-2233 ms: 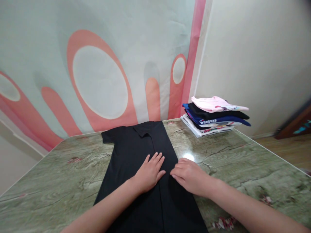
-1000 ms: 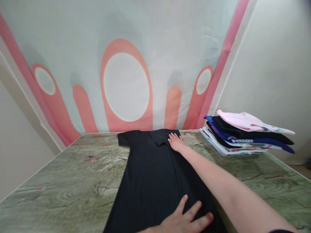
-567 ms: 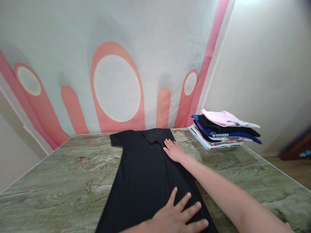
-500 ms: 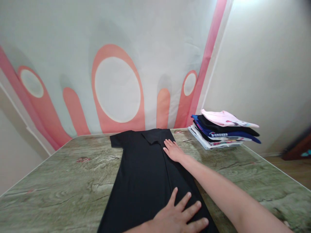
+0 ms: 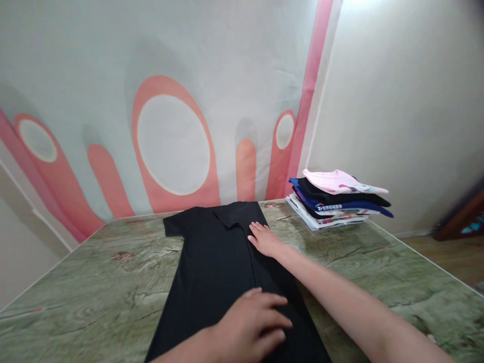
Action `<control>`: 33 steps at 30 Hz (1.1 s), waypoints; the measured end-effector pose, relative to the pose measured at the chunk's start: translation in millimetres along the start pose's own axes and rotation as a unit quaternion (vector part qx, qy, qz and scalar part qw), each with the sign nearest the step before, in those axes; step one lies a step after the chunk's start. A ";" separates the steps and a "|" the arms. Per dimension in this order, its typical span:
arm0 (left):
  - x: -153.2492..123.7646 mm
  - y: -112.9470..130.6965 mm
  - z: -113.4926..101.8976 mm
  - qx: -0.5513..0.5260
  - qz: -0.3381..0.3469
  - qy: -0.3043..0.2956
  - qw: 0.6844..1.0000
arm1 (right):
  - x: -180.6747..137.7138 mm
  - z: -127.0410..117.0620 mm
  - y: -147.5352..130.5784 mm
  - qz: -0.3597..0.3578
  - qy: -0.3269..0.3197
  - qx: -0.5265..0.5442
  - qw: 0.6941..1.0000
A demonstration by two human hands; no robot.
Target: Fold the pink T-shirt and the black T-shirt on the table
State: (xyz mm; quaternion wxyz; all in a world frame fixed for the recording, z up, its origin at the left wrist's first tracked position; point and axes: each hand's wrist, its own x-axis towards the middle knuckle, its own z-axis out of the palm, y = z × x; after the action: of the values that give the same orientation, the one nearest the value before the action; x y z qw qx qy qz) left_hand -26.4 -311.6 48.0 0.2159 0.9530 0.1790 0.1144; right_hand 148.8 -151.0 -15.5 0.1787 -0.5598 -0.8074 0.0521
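While the right hand stays flat on fabric, the left hand half-curls.

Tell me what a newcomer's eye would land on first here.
Probably the large coral-ringed oval printed on the backdrop behind the table. Next, the black T-shirt in the middle, with the right hand resting on it and the left hand over its nearer part. Then the stack of folded clothes, pink on top, at the far right.
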 end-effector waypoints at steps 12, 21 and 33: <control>43.3 -240.1 -108.4 0.037 -0.546 0.285 0.787 | -3.5 7.8 2.8 -0.010 0.053 0.014 0.998; 80.1 -301.9 -120.7 0.091 -0.608 0.268 0.741 | -2.5 3.6 2.4 -0.009 0.062 0.035 0.997; 104.9 -322.5 -121.9 -0.044 -0.544 0.309 0.779 | -1.4 1.8 3.2 -0.005 0.057 0.047 0.997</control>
State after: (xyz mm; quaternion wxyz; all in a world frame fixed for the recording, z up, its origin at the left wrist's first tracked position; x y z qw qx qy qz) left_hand -61.1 46.4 24.2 0.2166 0.6003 0.7196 0.2736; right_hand 151.4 -150.9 -18.4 0.2505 -0.5490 -0.7953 0.0576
